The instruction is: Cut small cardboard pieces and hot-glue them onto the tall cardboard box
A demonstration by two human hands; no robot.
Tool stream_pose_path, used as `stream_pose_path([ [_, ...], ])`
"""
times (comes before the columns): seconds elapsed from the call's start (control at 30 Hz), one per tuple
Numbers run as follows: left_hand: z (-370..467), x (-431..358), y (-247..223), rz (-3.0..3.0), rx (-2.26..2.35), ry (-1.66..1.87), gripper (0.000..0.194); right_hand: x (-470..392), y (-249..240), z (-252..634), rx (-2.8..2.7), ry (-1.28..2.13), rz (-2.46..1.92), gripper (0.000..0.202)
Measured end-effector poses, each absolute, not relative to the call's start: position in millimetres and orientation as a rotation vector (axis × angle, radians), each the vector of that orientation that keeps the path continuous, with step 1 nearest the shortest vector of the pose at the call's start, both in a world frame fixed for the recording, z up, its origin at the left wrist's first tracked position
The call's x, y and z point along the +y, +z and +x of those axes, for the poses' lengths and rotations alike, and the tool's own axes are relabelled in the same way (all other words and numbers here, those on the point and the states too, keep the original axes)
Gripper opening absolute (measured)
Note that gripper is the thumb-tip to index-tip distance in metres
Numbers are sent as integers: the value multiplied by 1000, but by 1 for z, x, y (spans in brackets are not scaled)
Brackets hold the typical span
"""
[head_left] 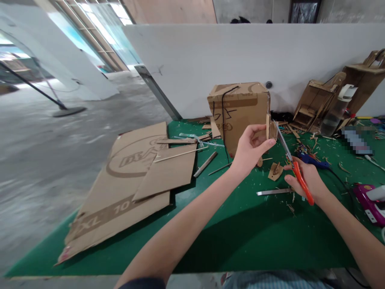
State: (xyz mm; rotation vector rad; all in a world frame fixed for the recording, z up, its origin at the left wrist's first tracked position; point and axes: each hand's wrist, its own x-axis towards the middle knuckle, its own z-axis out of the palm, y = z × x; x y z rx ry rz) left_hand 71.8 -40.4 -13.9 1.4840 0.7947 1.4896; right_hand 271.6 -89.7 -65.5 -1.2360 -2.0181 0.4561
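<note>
My left hand (pixel 251 146) pinches a small cardboard piece (pixel 268 126) upright above the table, in front of the cardboard box (pixel 243 116). In my right hand (pixel 309 178) is a pair of scissors (pixel 296 176) with orange handles, its metal blades pointing up towards that piece. The blade tips are close beside the cardboard; whether they touch it I cannot tell. Below the hands lie a flat metal strip (pixel 275 192) and a small cut cardboard scrap (pixel 275 171).
Large flat cardboard sheets (pixel 120 188) cover the left of the green table (pixel 240 241). At right are a clear bottle (pixel 332 116), a phone (pixel 357 140), a blue corded tool (pixel 314 160), a magenta device (pixel 368 200) and cardboard models (pixel 314 102). Scraps lie scattered around.
</note>
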Motion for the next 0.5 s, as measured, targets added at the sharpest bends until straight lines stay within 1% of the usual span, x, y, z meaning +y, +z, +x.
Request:
stream_pose_path([
  [0.1,72,-40,-14,1489,802,1481,41,-90,-65,272,-2024,471,-1231,52],
  [0.27,72,-40,-14,1473,783,1462,44,-90,-65,273,-2022,570,-1224,62],
  [0.37,71,-40,-14,1461,778,1459,43,-90,-64,273,-2028,558,-1217,59],
  [0.5,71,-41,-14,1481,812,1454,41,-90,-65,271,-2057,431,-1240,51],
])
